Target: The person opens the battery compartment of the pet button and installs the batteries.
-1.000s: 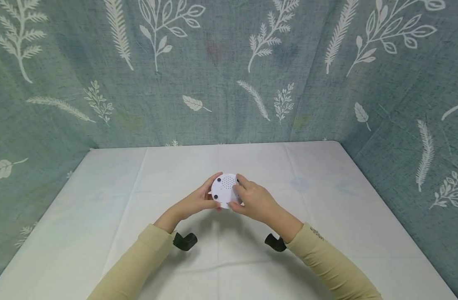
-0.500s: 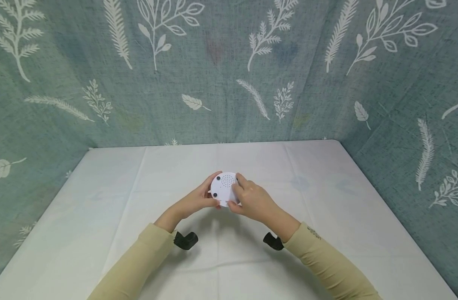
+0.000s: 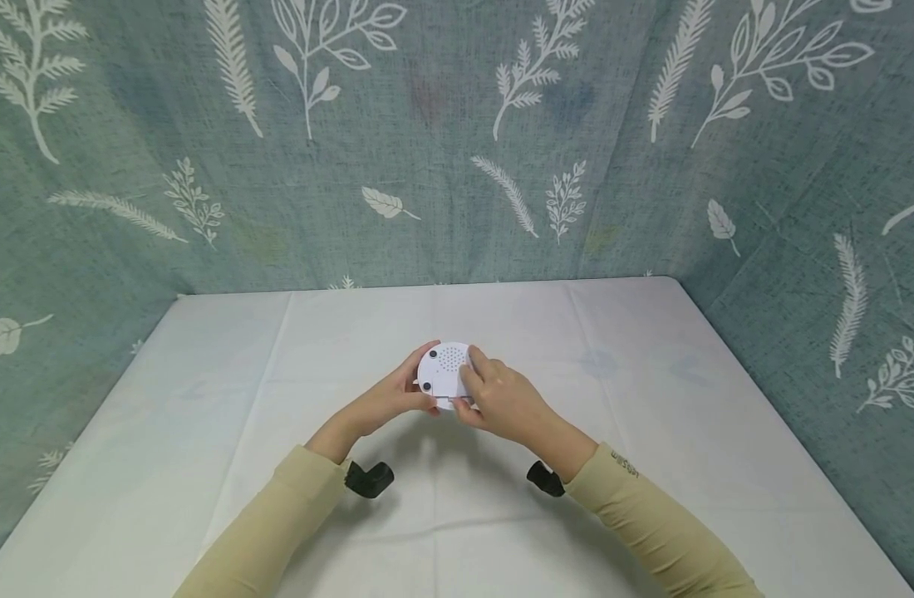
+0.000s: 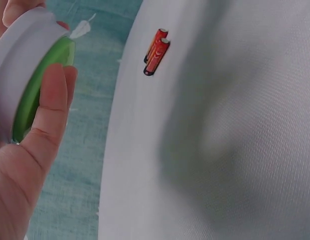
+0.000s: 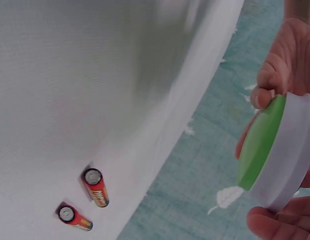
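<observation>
A round white plastic device [image 3: 444,384] is held above the table, its back with speaker holes and dark round feet facing up in the head view. Its green front [image 4: 33,97] faces down in the wrist views. My left hand [image 3: 388,404] grips the rim from the left, thumb at the near edge, with fingers against the green side. My right hand [image 3: 513,402] grips the device's right side, its index finger and thumb on the back panel. A seam shows along the panel's near edge. Two red batteries [image 4: 157,56] lie on the table in the wrist views.
A white cloth covers the table [image 3: 434,540]. Green curtain [image 3: 427,208] with white leaf prints hangs behind and at both sides. A black bent piece [image 3: 370,480] sits at the left cuff, and another black piece [image 3: 545,478] at the right cuff.
The seam at the near edge of the device's back has become longer and clearer. Right hand and device have shifted very slightly left and away; the left hand keeps its grip.
</observation>
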The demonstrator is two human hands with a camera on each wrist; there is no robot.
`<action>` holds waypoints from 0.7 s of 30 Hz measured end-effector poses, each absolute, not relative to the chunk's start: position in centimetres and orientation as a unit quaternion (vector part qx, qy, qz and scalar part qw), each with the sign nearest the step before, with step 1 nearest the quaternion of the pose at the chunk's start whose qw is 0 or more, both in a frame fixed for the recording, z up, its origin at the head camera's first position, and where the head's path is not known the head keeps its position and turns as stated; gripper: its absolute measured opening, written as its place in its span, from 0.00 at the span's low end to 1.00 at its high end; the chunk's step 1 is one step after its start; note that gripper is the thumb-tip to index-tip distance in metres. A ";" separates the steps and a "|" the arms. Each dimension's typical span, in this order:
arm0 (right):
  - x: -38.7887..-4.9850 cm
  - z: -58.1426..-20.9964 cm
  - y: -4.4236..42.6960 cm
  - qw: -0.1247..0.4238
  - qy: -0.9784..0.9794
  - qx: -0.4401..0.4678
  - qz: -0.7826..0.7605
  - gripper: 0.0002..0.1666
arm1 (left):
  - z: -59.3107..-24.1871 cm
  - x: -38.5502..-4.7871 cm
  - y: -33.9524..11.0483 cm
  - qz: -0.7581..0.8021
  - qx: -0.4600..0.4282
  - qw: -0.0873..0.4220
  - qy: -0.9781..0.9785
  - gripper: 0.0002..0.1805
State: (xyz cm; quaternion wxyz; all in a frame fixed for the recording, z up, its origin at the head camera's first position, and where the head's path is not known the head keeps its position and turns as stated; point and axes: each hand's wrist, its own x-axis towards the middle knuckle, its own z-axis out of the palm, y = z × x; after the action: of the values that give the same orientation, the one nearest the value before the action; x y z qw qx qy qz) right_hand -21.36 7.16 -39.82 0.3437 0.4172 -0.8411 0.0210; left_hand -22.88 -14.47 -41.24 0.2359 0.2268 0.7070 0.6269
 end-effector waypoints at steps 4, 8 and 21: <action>-21.5 -40.0 7.2 0.350 -0.836 0.422 0.029 0.21 | -41.3 -22.9 -14.6 0.626 0.228 0.242 0.705 0.44; -21.6 -40.0 7.4 0.343 -0.833 0.432 0.047 0.19 | -41.3 -22.9 -14.8 0.623 0.230 0.243 0.707 0.43; -22.0 -39.9 8.0 0.334 -0.819 0.460 0.086 0.15 | -41.3 -22.8 -14.8 0.651 0.218 0.261 0.679 0.46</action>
State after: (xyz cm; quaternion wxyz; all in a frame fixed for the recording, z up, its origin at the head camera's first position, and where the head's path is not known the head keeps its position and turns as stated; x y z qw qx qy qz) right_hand -21.99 8.02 -39.87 0.3336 0.4596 -0.8186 0.0863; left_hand -22.82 -14.79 -41.32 0.2614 0.2181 0.6788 0.6507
